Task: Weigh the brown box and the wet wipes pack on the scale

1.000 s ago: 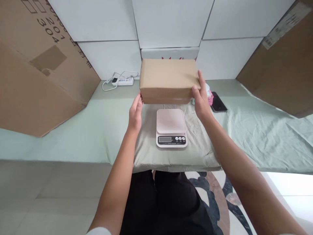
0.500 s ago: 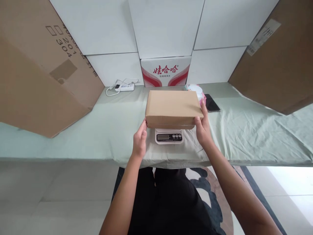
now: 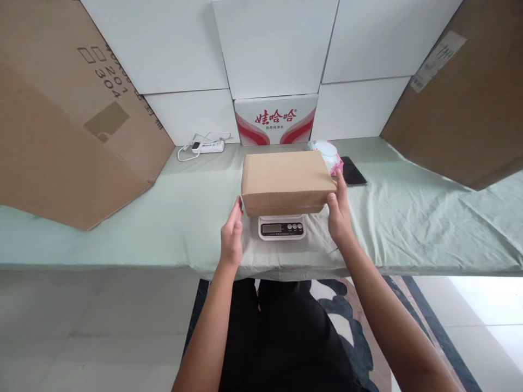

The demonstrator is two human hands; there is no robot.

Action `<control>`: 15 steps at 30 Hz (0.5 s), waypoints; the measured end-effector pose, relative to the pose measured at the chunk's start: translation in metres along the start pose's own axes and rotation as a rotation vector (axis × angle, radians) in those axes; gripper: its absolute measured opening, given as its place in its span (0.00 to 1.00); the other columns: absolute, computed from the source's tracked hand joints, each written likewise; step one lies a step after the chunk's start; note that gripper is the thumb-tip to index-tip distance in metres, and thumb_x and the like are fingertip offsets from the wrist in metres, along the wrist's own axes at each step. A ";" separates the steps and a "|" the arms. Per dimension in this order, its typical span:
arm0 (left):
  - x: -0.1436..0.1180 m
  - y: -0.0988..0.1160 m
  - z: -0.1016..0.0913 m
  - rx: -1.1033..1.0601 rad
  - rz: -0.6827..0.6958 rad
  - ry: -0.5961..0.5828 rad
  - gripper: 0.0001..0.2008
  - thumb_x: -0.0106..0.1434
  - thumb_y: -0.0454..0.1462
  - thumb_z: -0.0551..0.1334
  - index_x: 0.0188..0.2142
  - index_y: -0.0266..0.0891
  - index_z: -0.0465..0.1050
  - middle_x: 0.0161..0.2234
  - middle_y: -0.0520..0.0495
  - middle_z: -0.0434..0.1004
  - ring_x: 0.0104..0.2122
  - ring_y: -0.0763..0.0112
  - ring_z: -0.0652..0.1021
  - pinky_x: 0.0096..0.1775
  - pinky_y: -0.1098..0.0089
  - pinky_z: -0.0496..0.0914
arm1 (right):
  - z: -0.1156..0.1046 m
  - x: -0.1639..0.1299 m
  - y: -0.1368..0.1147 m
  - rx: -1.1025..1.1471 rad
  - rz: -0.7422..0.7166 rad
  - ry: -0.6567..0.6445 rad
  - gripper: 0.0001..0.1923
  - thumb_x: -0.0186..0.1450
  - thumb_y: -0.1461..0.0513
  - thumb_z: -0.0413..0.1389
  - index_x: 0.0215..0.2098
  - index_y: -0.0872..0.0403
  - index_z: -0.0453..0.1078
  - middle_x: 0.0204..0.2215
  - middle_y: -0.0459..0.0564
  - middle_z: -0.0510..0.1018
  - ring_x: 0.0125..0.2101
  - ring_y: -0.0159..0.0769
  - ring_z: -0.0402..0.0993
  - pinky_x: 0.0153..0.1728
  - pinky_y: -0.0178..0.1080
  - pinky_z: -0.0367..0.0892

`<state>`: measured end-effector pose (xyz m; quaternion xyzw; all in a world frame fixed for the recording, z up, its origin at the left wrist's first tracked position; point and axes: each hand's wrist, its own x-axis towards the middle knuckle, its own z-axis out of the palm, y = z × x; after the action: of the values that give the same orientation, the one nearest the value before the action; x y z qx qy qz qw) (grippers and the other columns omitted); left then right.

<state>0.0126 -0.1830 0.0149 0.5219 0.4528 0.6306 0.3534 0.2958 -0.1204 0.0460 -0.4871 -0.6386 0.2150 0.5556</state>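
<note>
A closed brown cardboard box (image 3: 288,177) rests on a small white kitchen scale (image 3: 281,228). The scale's display and buttons show in front of the box, while its platform is hidden underneath. Beside the box's left front corner is my left hand (image 3: 232,234), open, its fingers straight and just off the cardboard or barely touching it. At the right side, my right hand (image 3: 338,215) is open with thumb and fingers apart, close against the box's right front corner. Whether its fingertips still touch the cardboard, I cannot tell.
Behind the box lie a pink-and-white packet (image 3: 327,152) and a dark phone (image 3: 353,171). A white power strip with cable (image 3: 208,146) is at the back left. Large cardboard sheets (image 3: 53,125) flank both sides. A red-and-white carton (image 3: 275,120) stands at the back of the cloth-covered table (image 3: 196,218).
The box has shifted slightly left and turned a little on the scale. Both hands have loosened from its sides, the right thumb coming off the front face.
</note>
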 end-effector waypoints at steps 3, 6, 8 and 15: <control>0.001 0.000 -0.007 0.013 -0.007 0.046 0.39 0.74 0.62 0.54 0.75 0.46 0.66 0.78 0.41 0.61 0.78 0.51 0.61 0.77 0.54 0.59 | -0.005 -0.008 0.005 0.021 0.023 0.029 0.39 0.76 0.38 0.46 0.81 0.35 0.48 0.73 0.55 0.70 0.67 0.56 0.73 0.64 0.65 0.73; 0.002 0.000 -0.010 0.020 -0.019 0.050 0.38 0.73 0.63 0.54 0.74 0.49 0.67 0.77 0.43 0.62 0.77 0.53 0.62 0.76 0.55 0.61 | -0.009 -0.015 0.010 0.029 0.025 0.024 0.38 0.76 0.39 0.46 0.81 0.33 0.48 0.73 0.55 0.70 0.65 0.55 0.75 0.60 0.64 0.76; 0.002 0.000 -0.009 0.015 -0.028 0.034 0.38 0.73 0.63 0.54 0.74 0.49 0.67 0.77 0.44 0.62 0.78 0.53 0.61 0.77 0.54 0.60 | -0.009 -0.018 0.011 0.032 0.015 0.009 0.38 0.76 0.40 0.46 0.81 0.32 0.48 0.73 0.54 0.70 0.67 0.55 0.74 0.61 0.64 0.76; 0.006 0.002 0.002 -0.039 -0.057 -0.026 0.37 0.74 0.62 0.55 0.74 0.50 0.66 0.78 0.45 0.62 0.78 0.50 0.61 0.78 0.50 0.57 | -0.003 -0.017 0.001 0.086 0.032 -0.039 0.37 0.76 0.39 0.46 0.80 0.31 0.50 0.79 0.48 0.61 0.74 0.56 0.64 0.67 0.67 0.71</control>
<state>0.0129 -0.1777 0.0191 0.5099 0.4505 0.6222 0.3871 0.2978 -0.1354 0.0378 -0.4686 -0.6316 0.2604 0.5600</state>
